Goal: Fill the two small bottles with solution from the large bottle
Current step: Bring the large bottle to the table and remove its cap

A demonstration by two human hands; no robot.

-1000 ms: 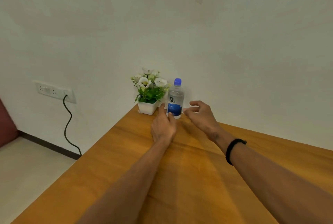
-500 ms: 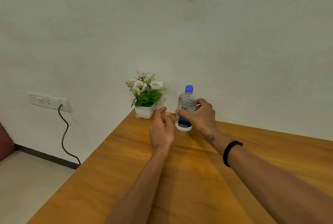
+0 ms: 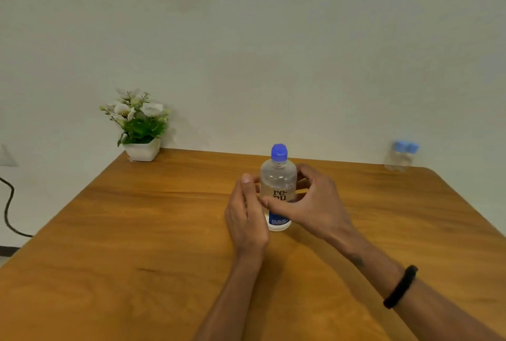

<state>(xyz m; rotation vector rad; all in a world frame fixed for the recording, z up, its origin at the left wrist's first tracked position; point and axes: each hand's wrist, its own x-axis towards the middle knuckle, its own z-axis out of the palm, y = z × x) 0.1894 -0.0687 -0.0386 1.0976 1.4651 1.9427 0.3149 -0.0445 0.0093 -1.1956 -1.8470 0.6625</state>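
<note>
Big bottle (image 3: 278,187) stands upright, mid counter (image 3: 137,231), blue cap on. Right hand (image 3: 312,203) wraps round it. Left hand (image 3: 246,214) flat against its side, fingers straight. Two small bottles (image 3: 402,157) far right, by wall, blurry. Best next: hold body tight, twist cap slowly, keep bottle straight so nothing spills.

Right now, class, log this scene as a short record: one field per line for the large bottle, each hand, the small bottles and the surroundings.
large bottle: upright on the table, blue cap on
right hand: grips the bottle's body
left hand: open, fingers straight beside the bottle
small bottles: two, blue caps, blurred, far right table edge by the wall
flower pot: far left corner
</note>
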